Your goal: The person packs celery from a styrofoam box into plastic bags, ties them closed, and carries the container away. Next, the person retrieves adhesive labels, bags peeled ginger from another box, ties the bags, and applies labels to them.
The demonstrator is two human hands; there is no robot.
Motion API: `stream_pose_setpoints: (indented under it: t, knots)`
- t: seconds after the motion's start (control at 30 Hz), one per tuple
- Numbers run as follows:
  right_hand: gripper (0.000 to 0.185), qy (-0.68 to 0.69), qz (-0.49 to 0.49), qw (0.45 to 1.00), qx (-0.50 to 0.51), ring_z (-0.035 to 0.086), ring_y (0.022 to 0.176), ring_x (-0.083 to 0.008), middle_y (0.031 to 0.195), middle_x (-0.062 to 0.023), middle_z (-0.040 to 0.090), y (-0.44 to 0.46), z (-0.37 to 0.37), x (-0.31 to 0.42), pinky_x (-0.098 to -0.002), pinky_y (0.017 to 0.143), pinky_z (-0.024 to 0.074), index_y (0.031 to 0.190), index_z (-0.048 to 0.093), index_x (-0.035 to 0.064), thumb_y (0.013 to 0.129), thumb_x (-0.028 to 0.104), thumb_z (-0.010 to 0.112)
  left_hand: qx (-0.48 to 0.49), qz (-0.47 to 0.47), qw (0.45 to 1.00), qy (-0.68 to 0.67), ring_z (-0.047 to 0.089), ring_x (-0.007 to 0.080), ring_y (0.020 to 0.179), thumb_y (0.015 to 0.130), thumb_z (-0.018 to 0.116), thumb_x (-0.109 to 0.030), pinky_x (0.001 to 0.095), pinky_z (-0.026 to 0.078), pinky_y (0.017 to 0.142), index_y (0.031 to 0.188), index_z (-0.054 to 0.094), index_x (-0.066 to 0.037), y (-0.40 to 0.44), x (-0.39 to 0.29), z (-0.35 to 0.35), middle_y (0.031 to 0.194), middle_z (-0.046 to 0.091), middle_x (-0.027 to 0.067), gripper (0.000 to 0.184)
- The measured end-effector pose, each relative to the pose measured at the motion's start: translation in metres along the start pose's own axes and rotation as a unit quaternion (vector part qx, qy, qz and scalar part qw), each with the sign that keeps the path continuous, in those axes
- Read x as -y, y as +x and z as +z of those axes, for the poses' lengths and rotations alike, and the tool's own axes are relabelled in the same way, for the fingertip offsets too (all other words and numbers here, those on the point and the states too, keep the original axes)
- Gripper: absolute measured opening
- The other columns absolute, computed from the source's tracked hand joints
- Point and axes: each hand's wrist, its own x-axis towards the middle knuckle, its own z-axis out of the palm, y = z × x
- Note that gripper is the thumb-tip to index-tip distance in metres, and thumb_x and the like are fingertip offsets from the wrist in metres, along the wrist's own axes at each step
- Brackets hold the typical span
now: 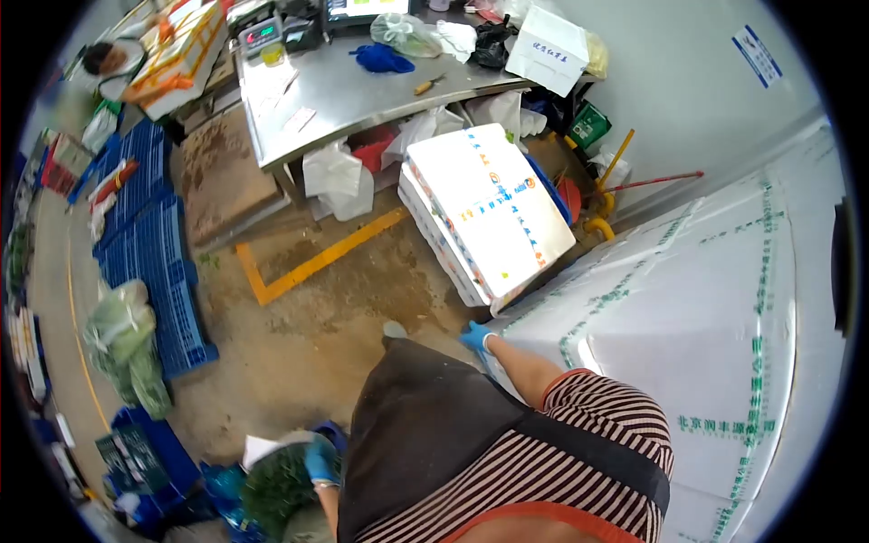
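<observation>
My left hand [319, 460], in a blue glove, is low in the view at the edge of a bundle of thin green leafy vegetables [272, 489]. Motion blurs its fingers, so I cannot tell whether it grips any of the greens. In a matching blue glove, my right hand [473, 337] hangs beside the wrapped white stack [552, 335], just below the near corner of the white foam boxes [489, 217]. Its fingers look apart, with nothing visible in them. A dark apron [425, 425] covers my front.
Ahead stands a metal table [335, 86] with a scale [262, 36], a blue cloth [382, 59] and a white carton [548, 50]. Blue pallets [154, 262] and a bag of green vegetables [127, 339] lie left. Another person [118, 63] is at the far left.
</observation>
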Motion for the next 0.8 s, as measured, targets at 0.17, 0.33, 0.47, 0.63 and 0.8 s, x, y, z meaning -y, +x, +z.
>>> stream_pose_setpoints:
  t: [0.17, 0.33, 0.47, 0.63, 0.8]
  knots:
    - [0.052, 0.032, -0.11, 0.991, -0.066, 0.062, 0.106, -0.0369, 0.12, -0.0188, 0.063, 0.08, -0.118, 0.114, -0.0417, 0.093, 0.048, 0.128, 0.057, 0.0038, 0.092, 0.04, 0.051, 0.126, -0.186, 0.78, -0.584, 0.053, 0.0131, 0.071, 0.09, 0.054, -0.011, 0.0287, 0.043, 0.06, 0.095, 0.058, -0.013, 0.039, 0.052, -0.036, 0.085, 0.059, 0.0033, 0.007]
    - [0.045, 0.239, -0.062, 0.968, -0.048, 0.067, 0.084, -0.0255, 0.101, -0.0118, 0.07, 0.149, -0.18, 0.194, -0.0365, 0.077, 0.053, 0.123, 0.06, 0.0014, 0.092, 0.034, 0.056, 0.122, -0.255, 0.583, -0.762, 0.056, 0.0112, 0.073, 0.09, 0.057, -0.013, 0.026, 0.043, 0.061, 0.11, 0.059, -0.011, 0.125, 0.137, -0.039, 0.094, 0.063, 0.0025, 0.02]
    - [0.048, 0.414, -0.007, 0.909, -0.048, 0.066, 0.088, -0.0194, 0.106, -0.0093, 0.068, 0.163, -0.219, 0.22, -0.0322, 0.075, 0.0527, 0.128, 0.058, 0.0031, 0.094, 0.037, 0.058, 0.074, -0.304, 0.379, -0.871, 0.057, 0.0096, 0.075, 0.09, 0.059, -0.015, 0.0238, 0.043, 0.061, 0.121, 0.06, -0.01, 0.256, 0.259, -0.034, 0.102, 0.066, 0.0018, 0.032]
    - [0.045, 0.615, 0.079, 0.781, -0.074, 0.065, 0.098, -0.0201, 0.117, -0.0074, 0.066, 0.119, -0.287, 0.211, -0.0357, 0.083, 0.0514, 0.13, 0.055, 0.0124, 0.097, 0.043, 0.052, 0.06, -0.186, 0.408, -0.892, 0.062, 0.0128, 0.095, 0.092, 0.056, -0.012, 0.0251, 0.048, 0.078, 0.131, 0.058, -0.004, 0.457, 0.436, -0.153, 0.121, 0.064, 0.0061, 0.04]
    - [0.043, 0.749, 0.046, 0.625, -0.215, 0.066, 0.092, -0.0175, 0.113, -0.0037, 0.068, 0.089, -0.383, 0.127, -0.0322, 0.079, 0.0507, 0.116, 0.059, 0.019, 0.096, 0.055, 0.048, -0.002, 0.059, 0.46, -0.886, 0.062, 0.0131, 0.099, 0.094, 0.057, -0.017, 0.0258, 0.047, 0.081, 0.133, 0.057, -0.007, 0.641, 0.483, -0.313, 0.122, 0.064, 0.0049, 0.041]
